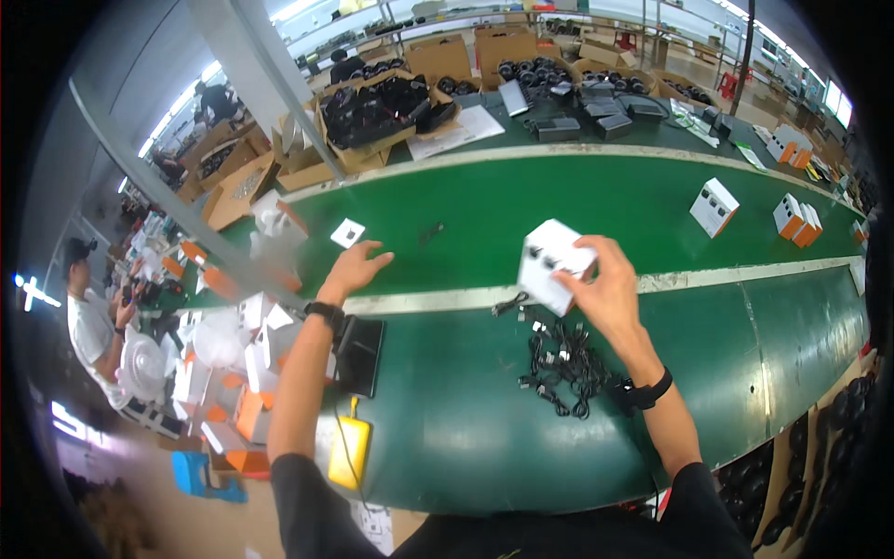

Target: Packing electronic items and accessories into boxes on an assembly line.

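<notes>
My right hand point(605, 284) grips a white box point(549, 265) with dark pictures on its front, held above the near edge of the green conveyor belt point(521, 191). Beneath it, on the dark green worktop point(447, 419), lies a tangle of short black cables point(568, 368). My left hand point(358, 267) reaches over the belt with its fingers apart and nothing in them. Just beyond its fingertips rests a small white card or packet point(347, 233) with a dark mark. A small dark item point(431, 233) lies on the belt to the right of that hand.
White-and-orange boxes point(797, 222) stand on the belt at right, near a single white box point(714, 208). Opened boxes and plastic point(237, 373) pile up at left, beside a black tray-like object point(359, 356) and a yellow device point(349, 451). A co-worker point(93, 326) stands far left.
</notes>
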